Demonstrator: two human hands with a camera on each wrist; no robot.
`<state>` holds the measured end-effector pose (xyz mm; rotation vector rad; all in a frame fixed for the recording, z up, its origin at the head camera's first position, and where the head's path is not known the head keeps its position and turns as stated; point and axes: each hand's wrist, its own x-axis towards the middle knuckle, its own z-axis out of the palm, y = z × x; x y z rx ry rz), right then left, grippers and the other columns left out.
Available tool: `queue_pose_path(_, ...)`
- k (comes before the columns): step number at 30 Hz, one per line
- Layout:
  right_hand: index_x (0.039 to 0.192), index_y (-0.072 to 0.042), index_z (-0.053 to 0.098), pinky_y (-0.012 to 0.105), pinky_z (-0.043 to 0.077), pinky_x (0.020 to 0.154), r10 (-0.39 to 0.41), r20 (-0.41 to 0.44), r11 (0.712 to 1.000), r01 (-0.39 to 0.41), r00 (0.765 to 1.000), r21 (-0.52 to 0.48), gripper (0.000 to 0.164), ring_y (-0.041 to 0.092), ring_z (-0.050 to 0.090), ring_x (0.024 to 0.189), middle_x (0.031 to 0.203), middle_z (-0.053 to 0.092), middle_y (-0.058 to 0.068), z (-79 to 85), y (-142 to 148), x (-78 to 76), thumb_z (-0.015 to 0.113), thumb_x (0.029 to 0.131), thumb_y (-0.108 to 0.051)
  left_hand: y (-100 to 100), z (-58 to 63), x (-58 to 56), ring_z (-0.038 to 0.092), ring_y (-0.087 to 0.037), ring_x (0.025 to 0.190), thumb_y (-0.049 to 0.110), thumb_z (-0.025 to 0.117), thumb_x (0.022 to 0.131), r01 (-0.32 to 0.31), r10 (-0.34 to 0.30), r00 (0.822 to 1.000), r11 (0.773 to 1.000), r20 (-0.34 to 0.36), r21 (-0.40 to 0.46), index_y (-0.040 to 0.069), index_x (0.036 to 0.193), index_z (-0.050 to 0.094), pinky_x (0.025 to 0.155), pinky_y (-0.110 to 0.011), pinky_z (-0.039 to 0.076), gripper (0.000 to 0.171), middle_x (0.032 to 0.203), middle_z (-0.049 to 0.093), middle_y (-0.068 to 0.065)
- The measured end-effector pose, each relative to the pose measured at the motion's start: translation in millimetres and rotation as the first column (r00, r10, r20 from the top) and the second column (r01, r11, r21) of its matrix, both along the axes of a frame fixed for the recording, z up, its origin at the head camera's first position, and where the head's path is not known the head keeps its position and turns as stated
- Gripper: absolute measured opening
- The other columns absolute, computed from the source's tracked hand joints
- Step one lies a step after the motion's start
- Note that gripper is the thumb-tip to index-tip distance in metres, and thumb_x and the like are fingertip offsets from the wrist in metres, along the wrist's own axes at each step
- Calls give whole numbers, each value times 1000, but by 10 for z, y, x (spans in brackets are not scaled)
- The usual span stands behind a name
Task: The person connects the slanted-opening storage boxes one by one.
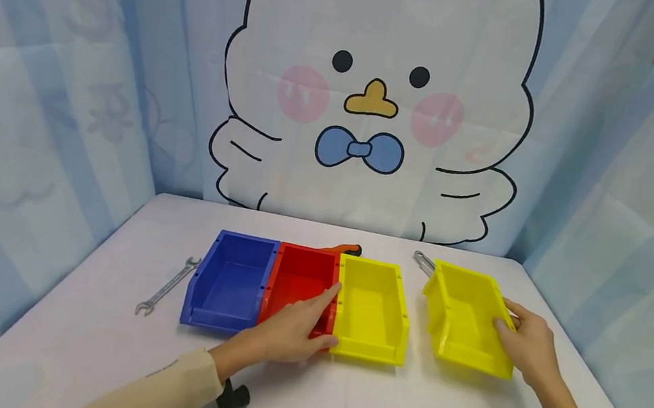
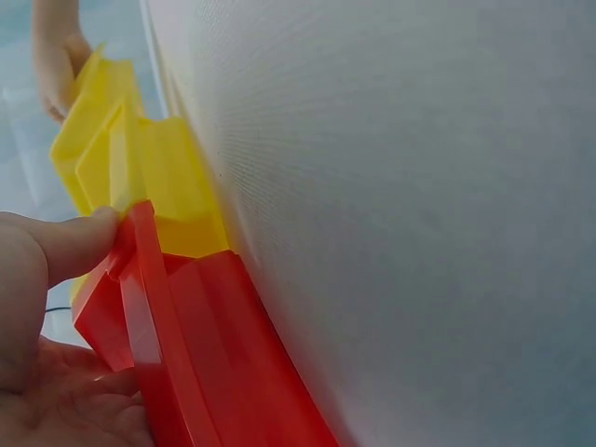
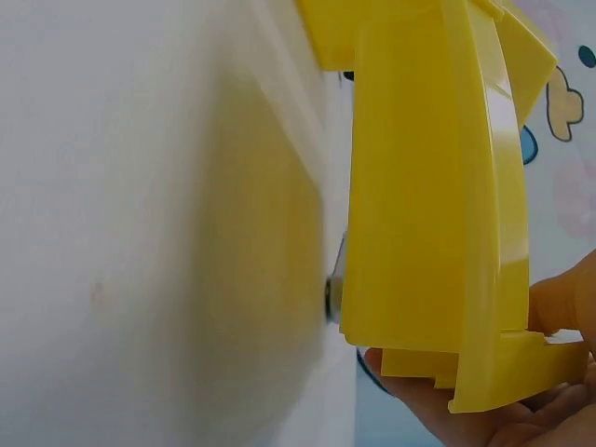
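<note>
My right hand (image 1: pixel 533 345) grips the right side wall of a yellow storage bin (image 1: pixel 469 317), thumb inside and fingers outside. This bin is tilted and lifted off the table, its shadow showing in the right wrist view. A blue bin (image 1: pixel 234 281), a red bin (image 1: pixel 300 282) and a second yellow bin (image 1: pixel 371 311) stand side by side in a row. Across the red bin reaches my left hand (image 1: pixel 293 329), its index finger straight along the wall shared with the yellow one. The left thumb (image 2: pixel 84 244) touches the red bin's front corner.
An open-ended wrench (image 1: pixel 168 286) lies left of the blue bin. Behind the row shows an orange and black handle (image 1: pixel 348 249). A metal tool (image 1: pixel 424 262) lies partly hidden behind the held bin. Printed curtains surround the white table (image 1: pixel 72 336).
</note>
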<state>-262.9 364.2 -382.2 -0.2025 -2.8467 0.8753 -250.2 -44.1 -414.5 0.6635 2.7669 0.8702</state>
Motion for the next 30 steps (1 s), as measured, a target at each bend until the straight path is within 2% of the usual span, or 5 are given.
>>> queue_pose_path(8,157,10,40,32,65,75,24,-9,1000,-24,1000,-15,59,41,71,103,145,53,44,138,-241,8,54,107,-17,1,4,5,59,-23,128,42,77,96,-17,17,1000,1000,16,9,30,172,14,115,-49,54,100,169,44,-3)
queue_pose_path(14,157,8,40,34,66,76,40,-27,999,-41,999,-21,59,34,73,95,143,56,43,213,-362,2,54,107,-18,13,-2,7,59,-25,134,42,76,96,-21,21,1000,1000,16,3,29,172,14,116,-50,53,99,170,44,-3)
queue_pose_path(20,158,7,40,37,68,79,35,-19,998,-36,999,-51,59,31,74,93,145,56,41,203,-422,-25,54,107,-18,10,-6,-5,58,-26,138,44,76,96,-20,20,1000,1000,17,3,31,172,14,117,-51,52,99,170,42,-2)
queue_pose_path(30,157,7,42,38,68,80,42,-18,999,-43,999,-21,59,33,75,94,145,56,41,198,-459,-43,54,106,-18,5,9,6,60,-24,131,42,77,96,-22,22,1000,1000,21,11,30,172,16,115,-50,54,98,169,44,-3)
